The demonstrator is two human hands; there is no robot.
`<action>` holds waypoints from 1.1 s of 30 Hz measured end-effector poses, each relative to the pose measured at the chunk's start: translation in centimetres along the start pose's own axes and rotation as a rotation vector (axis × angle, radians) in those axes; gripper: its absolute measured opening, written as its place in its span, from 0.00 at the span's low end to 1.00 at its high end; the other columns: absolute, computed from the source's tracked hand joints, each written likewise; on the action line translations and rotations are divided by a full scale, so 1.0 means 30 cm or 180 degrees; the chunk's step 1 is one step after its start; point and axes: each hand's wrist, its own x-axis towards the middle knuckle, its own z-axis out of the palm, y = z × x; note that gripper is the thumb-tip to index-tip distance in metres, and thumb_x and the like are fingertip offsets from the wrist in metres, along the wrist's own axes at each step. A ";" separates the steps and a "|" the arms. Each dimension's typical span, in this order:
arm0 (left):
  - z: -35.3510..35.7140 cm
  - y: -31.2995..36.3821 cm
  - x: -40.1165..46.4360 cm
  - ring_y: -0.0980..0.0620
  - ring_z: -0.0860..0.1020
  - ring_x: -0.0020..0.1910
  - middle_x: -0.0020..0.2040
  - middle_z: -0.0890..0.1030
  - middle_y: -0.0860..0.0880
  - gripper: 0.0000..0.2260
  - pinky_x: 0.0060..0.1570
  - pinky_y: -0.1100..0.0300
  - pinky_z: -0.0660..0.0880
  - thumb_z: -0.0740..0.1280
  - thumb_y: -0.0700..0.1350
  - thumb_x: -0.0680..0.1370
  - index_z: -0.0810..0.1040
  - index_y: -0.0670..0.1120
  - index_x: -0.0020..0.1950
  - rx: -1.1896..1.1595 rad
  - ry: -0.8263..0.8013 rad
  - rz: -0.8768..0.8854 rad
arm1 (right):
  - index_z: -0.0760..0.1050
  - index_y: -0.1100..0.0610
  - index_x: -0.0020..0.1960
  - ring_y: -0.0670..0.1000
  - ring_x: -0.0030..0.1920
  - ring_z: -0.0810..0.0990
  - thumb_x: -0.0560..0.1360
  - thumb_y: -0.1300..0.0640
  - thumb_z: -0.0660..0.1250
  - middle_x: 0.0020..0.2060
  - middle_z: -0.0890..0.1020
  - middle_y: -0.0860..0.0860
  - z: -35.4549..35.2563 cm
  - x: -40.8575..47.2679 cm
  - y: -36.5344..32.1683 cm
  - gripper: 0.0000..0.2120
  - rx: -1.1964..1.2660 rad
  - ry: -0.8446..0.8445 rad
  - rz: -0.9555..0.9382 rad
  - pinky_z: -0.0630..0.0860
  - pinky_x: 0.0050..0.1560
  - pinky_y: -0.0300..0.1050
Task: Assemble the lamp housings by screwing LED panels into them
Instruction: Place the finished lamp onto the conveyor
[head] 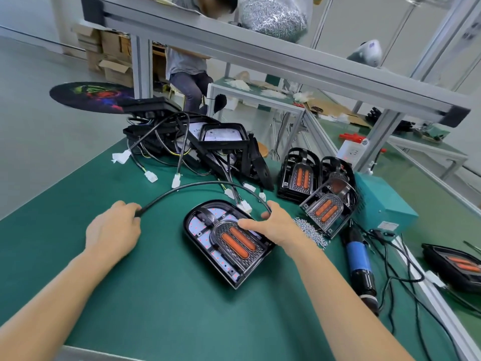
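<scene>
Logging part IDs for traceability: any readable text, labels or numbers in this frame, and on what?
None readable.
Teal box: white label on its side, too blurred.
White LED panel in the upper lamp housing: faint marks, illegible.
White socket block: no legible print.

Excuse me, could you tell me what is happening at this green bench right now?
A person is assembling lamps. The left hand grips a black cable that arcs over to the right hand, which rests on a black arch-shaped lamp housing with orange lenses lying flat on the green mat. A pile of small silver screws and a blue-wrapped electric screwdriver lie to the right, neither in hand. More housings stand behind.
</scene>
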 end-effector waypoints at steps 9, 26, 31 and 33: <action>0.057 0.147 -0.108 0.41 0.77 0.46 0.46 0.80 0.43 0.08 0.47 0.53 0.74 0.56 0.41 0.78 0.73 0.43 0.53 -0.0892 -0.0401 -0.0098 | 0.71 0.50 0.49 0.42 0.45 0.76 0.75 0.52 0.72 0.46 0.79 0.47 0.014 -0.024 0.016 0.10 0.0433 -0.0119 -0.0054 0.67 0.41 0.37; 0.034 0.399 -0.239 0.54 0.83 0.48 0.49 0.85 0.52 0.09 0.41 0.66 0.78 0.64 0.38 0.78 0.81 0.49 0.52 -0.4710 -0.0952 0.0043 | 0.70 0.43 0.57 0.31 0.47 0.77 0.81 0.59 0.62 0.50 0.79 0.38 0.073 -0.173 0.045 0.11 0.1514 0.1138 -0.0928 0.68 0.45 0.21; 0.021 0.442 -0.227 0.61 0.82 0.47 0.48 0.85 0.56 0.19 0.43 0.69 0.78 0.62 0.30 0.77 0.81 0.53 0.49 -0.4855 -0.0673 0.0495 | 0.65 0.41 0.68 0.41 0.56 0.79 0.82 0.62 0.60 0.56 0.80 0.41 0.021 -0.219 0.059 0.21 0.1951 0.0864 -0.0951 0.72 0.62 0.39; 0.016 0.472 -0.215 0.60 0.82 0.50 0.51 0.84 0.56 0.18 0.47 0.68 0.77 0.62 0.31 0.77 0.80 0.54 0.53 -0.4835 -0.0734 0.0714 | 0.65 0.38 0.68 0.40 0.53 0.81 0.81 0.62 0.60 0.52 0.83 0.39 -0.023 -0.239 0.062 0.23 0.2007 0.0766 -0.0967 0.73 0.61 0.40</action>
